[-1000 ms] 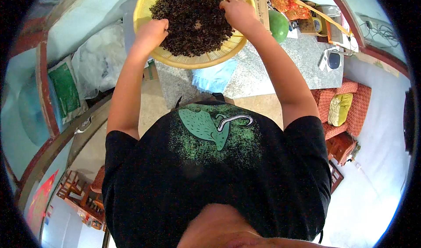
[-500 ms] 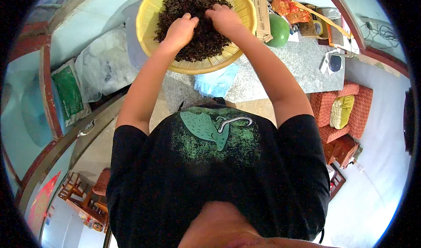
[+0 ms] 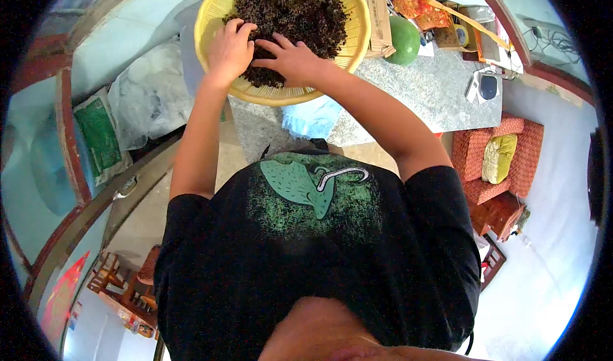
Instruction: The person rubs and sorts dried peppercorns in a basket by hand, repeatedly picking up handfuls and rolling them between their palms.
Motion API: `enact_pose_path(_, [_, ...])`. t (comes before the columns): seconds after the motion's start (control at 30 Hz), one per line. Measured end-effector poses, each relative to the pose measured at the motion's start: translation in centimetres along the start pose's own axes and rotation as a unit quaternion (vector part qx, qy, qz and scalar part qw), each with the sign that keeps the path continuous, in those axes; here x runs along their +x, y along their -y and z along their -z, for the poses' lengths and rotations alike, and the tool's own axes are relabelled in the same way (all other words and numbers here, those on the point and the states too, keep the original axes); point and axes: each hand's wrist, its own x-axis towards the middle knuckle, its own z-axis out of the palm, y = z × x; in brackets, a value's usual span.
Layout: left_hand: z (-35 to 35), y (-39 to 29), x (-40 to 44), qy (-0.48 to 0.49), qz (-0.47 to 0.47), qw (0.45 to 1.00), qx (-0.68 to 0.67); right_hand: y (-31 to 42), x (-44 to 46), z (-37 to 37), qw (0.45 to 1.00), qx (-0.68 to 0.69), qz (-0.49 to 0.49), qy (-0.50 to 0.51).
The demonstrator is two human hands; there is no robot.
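Note:
A round yellow basket (image 3: 355,32) holds a heap of dark, crumbly dried pieces (image 3: 297,13). My left hand (image 3: 232,49) rests at the left side of the heap, its fingers apart and touching the pieces. Just right of it, my right hand (image 3: 290,60) lies over the lower part of the heap with its fingers spread. Nothing shows in either hand. A light blue cloth (image 3: 311,117) lies below the basket's near rim, on the grey table (image 3: 383,109).
Right of the basket are a cardboard box (image 3: 378,19), a green melon (image 3: 403,40), a red packet (image 3: 421,11) and a white device (image 3: 483,86). Plastic bags (image 3: 153,93) lie at the left. A red armchair (image 3: 525,160) stands at the right.
Both hands have moved from the upper middle of the heap toward its lower left, and their fingers have spread. The heap now reaches further right in the basket.

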Motion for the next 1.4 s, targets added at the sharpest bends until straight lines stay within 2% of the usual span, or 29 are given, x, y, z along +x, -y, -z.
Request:
enact_pose_path(0.1, [0.2, 0.0, -0.7, 0.031, 0.031, 0.999, 0.007, -1.2, 2.0, -3.1, 0.997, 0.047, -0.008, -0.055])
enact_pose_path(0.17, [0.7, 0.2, -1.1, 0.030, 0.050, 0.998, -0.040, -3.0, 3.2, -3.0, 0.988, 0.095, 0.006, -0.124])
enact_pose_path(0.2, [0.4, 0.6, -1.4, 0.031, 0.053, 0.997, -0.040, -3.9, 3.5, -1.9, 0.981, 0.111, 0.000, -0.159])
enact_pose_path(0.27, [-0.6, 2.2, -1.4, -0.020, 0.064, 0.990, -0.123, -5.2, 3.1, 1.8, 0.966, 0.121, 0.004, -0.230])
enact_pose_path(0.33, [-0.1, 2.7, -1.1, 0.000, 0.064, 0.989, -0.133, -5.8, 2.6, 4.4, 0.951, 0.141, -0.041, -0.273])
enact_pose_path(0.37, [0.2, 2.4, -1.0, 0.008, 0.075, 0.990, -0.119, -6.4, 2.2, 5.2, 0.962, 0.129, -0.081, -0.226])
enact_pose_path(0.4, [0.5, 2.1, -0.8, 0.017, 0.085, 0.991, -0.105, -6.5, 1.8, 5.3, 0.963, 0.128, -0.080, -0.225])
enact_pose_path(0.47, [1.0, 1.0, -0.1, 0.032, 0.098, 0.992, -0.073, -6.7, 1.0, 5.5, 0.965, 0.013, -0.103, -0.239])
enact_pose_path(0.5, [1.2, 0.7, 0.2, 0.049, 0.109, 0.992, -0.041, -7.2, 1.1, 4.8, 0.970, 0.014, -0.180, -0.160])
enact_pose_path(0.53, [0.3, 1.0, 0.6, 0.044, 0.109, 0.992, -0.041, -7.7, 1.3, 3.6, 0.970, 0.010, -0.178, -0.163])
enact_pose_path(0.6, [-3.6, 2.3, 1.6, 0.061, 0.146, 0.981, -0.113, -8.0, 1.9, 1.0, 0.948, 0.067, -0.288, -0.115])
enact_pose_path(0.63, [-4.1, 2.0, 2.3, 0.105, 0.181, 0.954, -0.215, -7.7, 2.4, 0.2, 0.941, 0.101, -0.309, -0.089])
enact_pose_path(0.67, [-4.8, 1.3, 2.7, 0.092, 0.233, 0.945, -0.212, -7.2, 3.0, -0.6, 0.938, 0.095, -0.315, -0.114])
enact_pose_path(0.73, [-4.7, 0.2, 3.4, 0.081, 0.297, 0.851, -0.427, -6.4, 4.2, -1.2, 0.924, 0.181, -0.312, -0.131])
enact_pose_path(0.77, [-4.7, 0.2, 3.7, 0.079, 0.297, 0.850, -0.427, -6.8, 4.4, -1.1, 0.924, 0.180, -0.311, -0.131])
enact_pose_path(0.83, [-4.9, 0.4, 4.0, 0.056, 0.255, 0.834, -0.487, -7.0, 4.6, -0.6, 0.913, 0.254, -0.214, -0.237])
enact_pose_path(0.87, [-5.0, 0.6, 3.9, 0.056, 0.256, 0.833, -0.487, -7.1, 4.4, -0.4, 0.913, 0.255, -0.214, -0.236])
enact_pose_path(0.93, [-2.6, -0.5, 3.6, -0.068, 0.159, 0.858, -0.483, -5.5, 3.2, 3.1, 0.885, 0.244, -0.141, -0.370])
enact_pose_path(0.97, [0.2, -1.6, 3.3, -0.060, 0.171, 0.853, -0.489, -4.5, 2.3, 5.2, 0.878, 0.272, -0.124, -0.374])
enact_pose_path(1.0, [1.6, -1.6, 3.1, -0.080, 0.112, 0.860, -0.491, -3.5, 1.4, 6.8, 0.879, 0.271, -0.126, -0.371])
enact_pose_path(1.07, [5.3, -2.8, 2.4, -0.149, 0.038, 0.901, -0.406, -2.2, 0.3, 8.8, 0.863, 0.277, -0.044, -0.420])
enact_pose_path(1.1, [5.2, -2.5, 2.4, -0.150, 0.039, 0.901, -0.405, -2.7, 0.0, 8.2, 0.869, 0.238, -0.029, -0.432])
enact_pose_path(1.13, [5.1, -1.8, 2.4, -0.151, -0.016, 0.930, -0.334, -3.5, 0.1, 7.2, 0.869, 0.237, -0.026, -0.433])
enact_pose_path(1.17, [4.8, -1.1, 2.3, -0.148, -0.070, 0.952, -0.259, -4.6, 0.3, 5.8, 0.896, 0.221, -0.047, -0.383])
enact_pose_path(1.2, [3.6, 0.0, 2.0, -0.147, -0.069, 0.952, -0.259, -5.5, 0.4, 3.9, 0.918, 0.205, -0.069, -0.331])
enact_pose_path(1.23, [1.8, 1.4, 1.8, -0.087, -0.035, 0.975, -0.204, -6.8, 0.5, 1.2, 0.940, 0.100, -0.126, -0.300])
enact_pose_path(1.27, [0.4, 2.7, 2.0, -0.032, -0.003, 0.989, -0.146, -7.5, 0.9, 0.9, 0.940, 0.096, -0.122, -0.305])
enact_pose_path(1.33, [-0.7, 3.5, 2.5, -0.028, 0.034, 0.991, -0.130, -8.6, 1.3, 0.9, 0.932, 0.145, -0.203, -0.265])
enact_pose_path(1.4, [-1.9, 4.0, 2.9, -0.048, 0.121, 0.970, -0.204, -9.7, 2.2, 0.6, 0.928, 0.148, -0.224, -0.258])
